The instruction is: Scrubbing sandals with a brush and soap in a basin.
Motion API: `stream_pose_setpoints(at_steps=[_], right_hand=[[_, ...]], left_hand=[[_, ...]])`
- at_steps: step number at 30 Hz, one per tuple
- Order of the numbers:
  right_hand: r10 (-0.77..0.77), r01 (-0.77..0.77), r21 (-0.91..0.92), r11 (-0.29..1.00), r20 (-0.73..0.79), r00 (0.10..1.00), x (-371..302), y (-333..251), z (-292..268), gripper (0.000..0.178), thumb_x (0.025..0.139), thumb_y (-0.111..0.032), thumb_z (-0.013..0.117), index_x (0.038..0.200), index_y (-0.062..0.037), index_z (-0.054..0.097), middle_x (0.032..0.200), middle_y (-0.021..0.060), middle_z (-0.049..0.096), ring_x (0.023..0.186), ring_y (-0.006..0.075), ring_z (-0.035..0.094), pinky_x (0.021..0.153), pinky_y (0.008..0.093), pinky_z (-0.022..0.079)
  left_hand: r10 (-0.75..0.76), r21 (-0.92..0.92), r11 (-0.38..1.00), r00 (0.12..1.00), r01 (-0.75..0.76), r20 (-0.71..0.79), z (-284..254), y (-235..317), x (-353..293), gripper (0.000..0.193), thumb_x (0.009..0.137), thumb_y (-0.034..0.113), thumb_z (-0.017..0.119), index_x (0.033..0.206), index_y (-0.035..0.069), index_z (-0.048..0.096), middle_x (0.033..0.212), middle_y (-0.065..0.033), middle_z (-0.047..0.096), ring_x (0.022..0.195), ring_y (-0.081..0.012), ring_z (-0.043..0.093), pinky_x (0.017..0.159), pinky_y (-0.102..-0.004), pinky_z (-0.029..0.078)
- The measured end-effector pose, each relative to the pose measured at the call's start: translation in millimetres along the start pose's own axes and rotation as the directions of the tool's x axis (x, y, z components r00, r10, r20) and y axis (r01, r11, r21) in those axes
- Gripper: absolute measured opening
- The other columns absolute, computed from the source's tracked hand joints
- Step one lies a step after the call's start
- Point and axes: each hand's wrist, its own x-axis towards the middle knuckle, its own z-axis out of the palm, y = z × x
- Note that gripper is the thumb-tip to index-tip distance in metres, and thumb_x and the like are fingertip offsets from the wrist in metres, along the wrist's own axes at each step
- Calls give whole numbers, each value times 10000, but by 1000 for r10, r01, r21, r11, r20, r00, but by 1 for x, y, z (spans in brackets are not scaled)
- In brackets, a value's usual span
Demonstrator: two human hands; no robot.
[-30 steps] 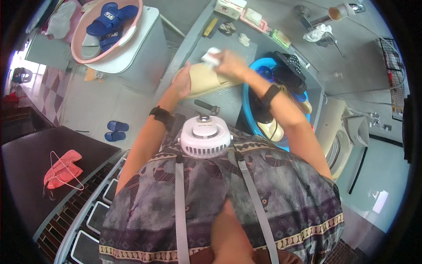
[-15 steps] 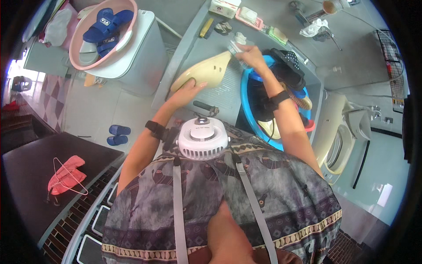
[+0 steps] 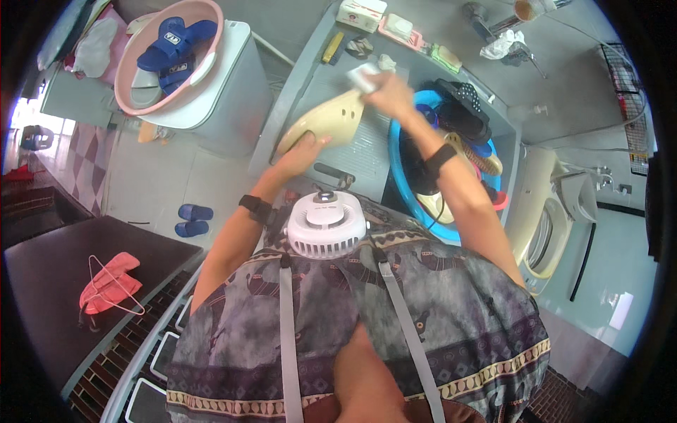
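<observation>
My left hand [image 3: 302, 154] is closed on the near edge of a cream plastic clog [image 3: 328, 121] with small holes, tilted over the grey laundry sink [image 3: 370, 151] with its ribbed washboard floor. My right hand [image 3: 392, 97] grips a pale scrub brush [image 3: 362, 77], smeared by motion, at the clog's far end. Whether the bristles touch the clog cannot be made out. Beside my right forearm, a blue basin [image 3: 395, 151] in the sink is packed with shoes [image 3: 465, 106], mostly dark, some tan.
Along the sink's far ledge lie a yellow brush [image 3: 333, 48], a white box [image 3: 362, 14], and a pink soap dish [image 3: 400, 34]. A tap [image 3: 486, 25] projects from the wall. Left stands a bin with a pink basin [image 3: 125, 84] holding blue slippers [image 3: 176, 46]. A washing machine [image 3: 539, 240] is at right.
My right hand has moved slightly left and nearer with the brush, closer to the clog's far end. The left hand keeps its hold on the clog, with the view shifted slightly.
</observation>
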Motion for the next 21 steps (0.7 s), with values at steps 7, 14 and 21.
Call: stream_pose_setpoints(at_steps=[7,14,21], right_hand=[[-196,199,-20,980,-291,937,13,18,45,493,593,-280,683,1056,-118,638,974,162,598,897,284,594,783,357,468],[-356,348,-110,931,-60,933,-48,-62,53,524,544,-311,705,1054,-205,644,954,130,611,869,274,605,779,356,483],[214,-204,126,971,-73,974,33,69,2,483,596,-285,674,1069,-191,638,876,140,658,804,192,648,764,312,483]], left_hand=[[13,-142,990,1000,-15,-14,3,-8,-6,541,896,371,433,1180,-89,408,1167,-222,472,1123,-275,421,969,-333,294],[56,-109,992,991,-70,-122,10,-17,-9,521,896,342,440,1236,-47,372,1209,-180,455,1172,-266,385,1002,-325,267],[110,-178,978,994,-113,-23,3,-31,10,598,882,400,443,1294,-18,326,1266,-188,416,1188,-273,381,1000,-332,267]])
